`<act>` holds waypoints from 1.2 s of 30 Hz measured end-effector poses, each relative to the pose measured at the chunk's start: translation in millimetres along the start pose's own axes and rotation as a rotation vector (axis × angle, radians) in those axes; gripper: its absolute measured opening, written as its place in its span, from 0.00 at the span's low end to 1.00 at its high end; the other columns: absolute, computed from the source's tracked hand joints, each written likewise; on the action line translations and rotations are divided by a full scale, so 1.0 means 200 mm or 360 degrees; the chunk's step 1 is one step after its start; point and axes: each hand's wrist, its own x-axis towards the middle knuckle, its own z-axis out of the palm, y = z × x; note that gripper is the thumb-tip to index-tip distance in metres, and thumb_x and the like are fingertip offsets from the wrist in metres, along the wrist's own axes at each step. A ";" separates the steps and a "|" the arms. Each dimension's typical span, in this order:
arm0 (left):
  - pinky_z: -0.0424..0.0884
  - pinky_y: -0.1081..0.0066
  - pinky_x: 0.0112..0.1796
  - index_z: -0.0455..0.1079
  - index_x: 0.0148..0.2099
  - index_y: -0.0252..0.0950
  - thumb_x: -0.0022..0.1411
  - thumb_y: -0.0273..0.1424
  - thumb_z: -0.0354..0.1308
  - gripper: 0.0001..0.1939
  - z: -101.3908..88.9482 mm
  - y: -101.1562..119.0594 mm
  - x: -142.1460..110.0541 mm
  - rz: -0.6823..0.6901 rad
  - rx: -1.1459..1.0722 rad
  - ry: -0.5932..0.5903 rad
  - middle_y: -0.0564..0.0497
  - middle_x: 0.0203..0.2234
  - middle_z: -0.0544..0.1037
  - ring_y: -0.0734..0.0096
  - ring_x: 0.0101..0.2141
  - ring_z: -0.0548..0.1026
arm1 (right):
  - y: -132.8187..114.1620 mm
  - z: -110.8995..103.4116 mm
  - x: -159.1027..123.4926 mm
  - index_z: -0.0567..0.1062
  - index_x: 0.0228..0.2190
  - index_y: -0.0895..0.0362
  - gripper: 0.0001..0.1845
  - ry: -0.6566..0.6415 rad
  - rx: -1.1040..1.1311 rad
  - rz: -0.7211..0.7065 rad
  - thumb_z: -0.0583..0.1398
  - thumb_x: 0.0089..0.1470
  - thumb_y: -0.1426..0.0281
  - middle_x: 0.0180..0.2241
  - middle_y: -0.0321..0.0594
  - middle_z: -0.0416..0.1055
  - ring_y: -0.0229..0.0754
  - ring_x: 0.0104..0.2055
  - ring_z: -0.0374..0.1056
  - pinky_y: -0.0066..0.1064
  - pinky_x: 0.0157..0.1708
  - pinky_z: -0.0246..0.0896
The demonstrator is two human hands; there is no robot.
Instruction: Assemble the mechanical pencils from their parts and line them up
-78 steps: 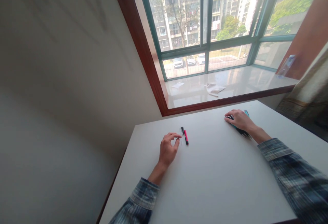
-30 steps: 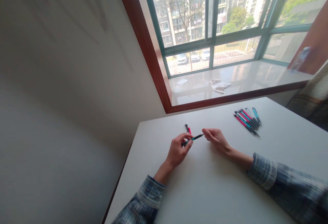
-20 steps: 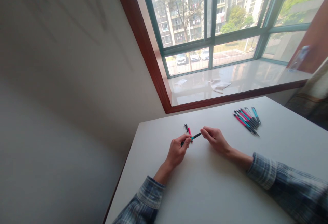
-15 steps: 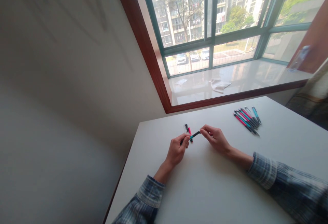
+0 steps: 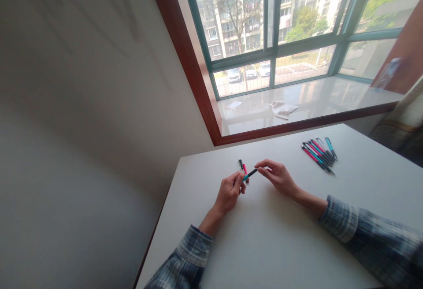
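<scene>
A teal and black pen (image 5: pixel 250 174) is held slantwise above the table, its dark end up and to the right. My left hand (image 5: pixel 228 192) is closed round its teal part and hides the rear end. At the dark end, the thumb and forefinger of my right hand (image 5: pixel 276 176) pinch the tip, which they cover. Just behind my left fingers lie a pink and black pen (image 5: pixel 244 167), partly hidden, and a small black pen part (image 5: pixel 241 164) with a clear piece beside it.
Several pink, teal and black pens (image 5: pixel 319 153) lie side by side at the table's right rear, with one teal pen (image 5: pixel 330 148) slightly apart. Behind the white table (image 5: pixel 264 245), the window sill holds a cloth (image 5: pixel 283 109) and a clear bottle (image 5: pixel 387 75).
My right hand has come from the pen group to the teal pen's tip, and my left hand has taken hold of that pen. Lately the pen has tilted up and the right fingers have shifted slightly.
</scene>
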 end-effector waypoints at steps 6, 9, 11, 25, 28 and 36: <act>0.56 0.74 0.22 0.72 0.38 0.32 0.72 0.50 0.48 0.26 0.02 0.00 0.00 -0.0129 -0.0267 -0.0056 0.56 0.16 0.66 0.76 0.18 0.59 | 0.01 0.00 0.01 0.83 0.41 0.52 0.12 -0.0022 0.0223 0.0051 0.66 0.60 0.59 0.42 0.42 0.80 0.47 0.45 0.74 0.39 0.49 0.68; 0.54 0.74 0.22 0.72 0.40 0.32 0.72 0.50 0.48 0.26 0.02 0.01 0.00 -0.0162 -0.0370 -0.0101 0.59 0.14 0.62 0.77 0.16 0.56 | 0.02 -0.01 0.01 0.84 0.42 0.52 0.12 -0.0085 0.0334 0.0109 0.67 0.60 0.59 0.44 0.42 0.80 0.47 0.46 0.73 0.39 0.50 0.67; 0.53 0.74 0.21 0.72 0.40 0.31 0.72 0.50 0.48 0.26 0.02 0.02 0.00 -0.0167 -0.0395 -0.0113 0.59 0.13 0.61 0.77 0.16 0.56 | 0.03 -0.01 0.01 0.84 0.43 0.51 0.13 -0.0128 0.0412 0.0156 0.67 0.59 0.59 0.45 0.42 0.80 0.47 0.47 0.73 0.39 0.50 0.67; 0.52 0.74 0.20 0.72 0.39 0.33 0.70 0.51 0.50 0.25 0.02 -0.01 0.01 -0.0179 -0.0363 -0.0109 0.59 0.12 0.62 0.77 0.15 0.57 | 0.01 -0.01 0.01 0.84 0.38 0.54 0.14 -0.0070 0.0397 0.0301 0.69 0.57 0.57 0.30 0.37 0.75 0.40 0.34 0.67 0.34 0.38 0.63; 0.53 0.74 0.21 0.72 0.38 0.33 0.70 0.51 0.50 0.25 0.02 -0.01 0.01 -0.0155 -0.0346 -0.0101 0.59 0.13 0.63 0.77 0.15 0.57 | 0.02 -0.01 0.02 0.83 0.40 0.53 0.15 0.0027 0.0459 0.0286 0.71 0.54 0.59 0.37 0.39 0.79 0.43 0.39 0.72 0.36 0.44 0.66; 0.52 0.74 0.20 0.71 0.39 0.33 0.70 0.53 0.49 0.27 0.02 0.01 0.01 -0.0167 -0.0416 -0.0105 0.59 0.12 0.62 0.78 0.15 0.55 | 0.02 -0.02 0.03 0.81 0.42 0.52 0.16 0.0061 0.0607 0.0224 0.73 0.52 0.61 0.40 0.42 0.82 0.46 0.46 0.77 0.41 0.52 0.69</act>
